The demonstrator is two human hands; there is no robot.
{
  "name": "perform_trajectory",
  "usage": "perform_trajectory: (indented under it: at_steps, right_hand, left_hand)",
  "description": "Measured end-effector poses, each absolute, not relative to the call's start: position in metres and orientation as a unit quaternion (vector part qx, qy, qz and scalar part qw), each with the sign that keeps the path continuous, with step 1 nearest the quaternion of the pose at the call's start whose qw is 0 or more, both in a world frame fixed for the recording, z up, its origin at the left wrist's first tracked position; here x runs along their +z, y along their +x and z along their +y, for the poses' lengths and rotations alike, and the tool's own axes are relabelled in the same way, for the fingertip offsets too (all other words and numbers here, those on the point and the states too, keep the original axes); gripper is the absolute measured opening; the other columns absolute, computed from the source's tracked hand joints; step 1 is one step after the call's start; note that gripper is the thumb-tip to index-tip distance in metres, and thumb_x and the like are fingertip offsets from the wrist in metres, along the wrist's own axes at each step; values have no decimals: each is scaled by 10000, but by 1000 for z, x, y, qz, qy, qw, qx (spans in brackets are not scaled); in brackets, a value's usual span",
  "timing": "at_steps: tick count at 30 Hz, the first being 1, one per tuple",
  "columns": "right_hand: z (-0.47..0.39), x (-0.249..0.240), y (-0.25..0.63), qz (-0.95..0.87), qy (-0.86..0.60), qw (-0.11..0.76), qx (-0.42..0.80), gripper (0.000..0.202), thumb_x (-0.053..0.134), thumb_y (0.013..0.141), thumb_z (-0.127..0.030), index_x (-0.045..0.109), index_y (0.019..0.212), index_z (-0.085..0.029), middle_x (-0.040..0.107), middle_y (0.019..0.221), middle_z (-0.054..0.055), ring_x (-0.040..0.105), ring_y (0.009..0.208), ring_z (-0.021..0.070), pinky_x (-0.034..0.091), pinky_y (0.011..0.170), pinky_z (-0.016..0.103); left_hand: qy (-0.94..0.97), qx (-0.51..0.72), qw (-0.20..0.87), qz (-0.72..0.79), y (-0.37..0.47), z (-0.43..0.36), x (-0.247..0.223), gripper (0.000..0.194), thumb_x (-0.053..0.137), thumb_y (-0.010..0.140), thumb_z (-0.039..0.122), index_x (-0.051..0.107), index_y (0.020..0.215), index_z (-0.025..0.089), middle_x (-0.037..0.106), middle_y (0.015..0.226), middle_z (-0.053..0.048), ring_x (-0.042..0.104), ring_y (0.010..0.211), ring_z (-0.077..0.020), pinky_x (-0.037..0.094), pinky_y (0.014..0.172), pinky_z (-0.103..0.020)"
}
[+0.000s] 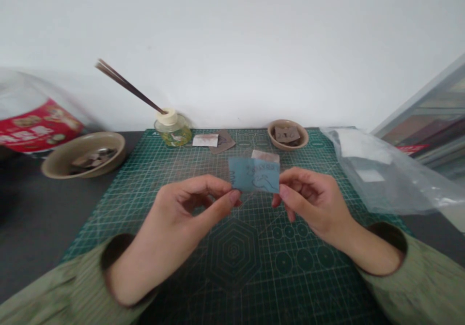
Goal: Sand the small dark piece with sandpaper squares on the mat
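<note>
Head view: the left hand and right hand pinch opposite ends of a blue slip above the green cutting mat; it looks light, thin, easily creased; best gripped by its short edges.

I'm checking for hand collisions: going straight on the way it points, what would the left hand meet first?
The blue slip, which the left hand pinches; beyond it, probably the right hand, though depth is unclear.
</note>
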State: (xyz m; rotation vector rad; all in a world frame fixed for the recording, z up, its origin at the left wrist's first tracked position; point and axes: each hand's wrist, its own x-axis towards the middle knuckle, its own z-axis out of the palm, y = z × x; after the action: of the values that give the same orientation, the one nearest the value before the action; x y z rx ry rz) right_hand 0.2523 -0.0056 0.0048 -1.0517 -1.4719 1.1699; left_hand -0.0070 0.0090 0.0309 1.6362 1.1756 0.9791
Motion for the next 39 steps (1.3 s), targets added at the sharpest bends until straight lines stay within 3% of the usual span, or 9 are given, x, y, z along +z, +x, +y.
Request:
perform_trajectory:
  at_steps: [6,13,20,23,25,29,34,39]
  right_hand:
    - [-8,3,257,-626,-424,466,459,291,765,1083,-483,835,1076,-200,825,801,51,657,517,128,500,491,244]
    - [-8,5,253,-624,-444,476,432,193,944,935,-345,823,1014,-216,796,763,20,637,565,132,512,482,226]
    - [-5,4,252,-626,-465,486,396,146,922,950,-330,852,1004,-213,843,812,36,705,492,140,544,479,250]
    - [-5,6,253,-651,-469,490,340,73,879,978,-269,903,1040,-238,879,926,52,747,538,138,548,496,251]
    - [-6,8,252,-667,-465,489,317,133,856,979,-217,923,1083,-266,892,1009,54,761,569,140,565,513,261]
    - [-6,9,252,-673,-478,490,281,128,862,973,-241,939,1066,-285,904,1033,70,815,693,203,604,540,294]
    - [-6,6,253,-674,-484,494,261,108,858,996,-289,940,1066,-296,907,1058,81,852,861,265,626,581,322]
    - [-6,6,254,-683,-482,481,264,112,838,1015,-273,924,1086,-282,881,868,44,807,682,208,587,564,305]
  left_hand:
    - [664,387,440,465,-8,9,29,198,857,930,408,871,847,228,808,763,-12,703,683,-153,536,611,-213]
    - [666,386,437,464,-7,9,31,188,855,926,388,869,824,231,810,753,-13,701,669,-156,527,596,-218]
    - [652,434,409,468,-9,7,21,135,930,876,326,839,924,238,800,832,4,716,690,-148,546,608,-233]
    - [683,454,371,436,-11,4,20,79,880,926,256,821,873,254,823,961,-16,771,867,-182,584,715,-267]
    - [713,453,324,426,-11,1,22,112,843,956,231,822,852,265,829,1012,-26,779,938,-201,598,777,-301]
    - [753,450,236,418,-10,-1,25,128,824,973,234,848,864,296,831,1016,-28,773,918,-218,615,804,-352]
    - [765,455,201,410,-9,-2,25,137,835,974,226,851,875,320,833,1022,-13,765,904,-203,602,780,-343]
    - [745,444,261,424,-11,-1,22,109,814,977,214,827,895,284,842,1007,-10,776,912,-192,597,781,-318]
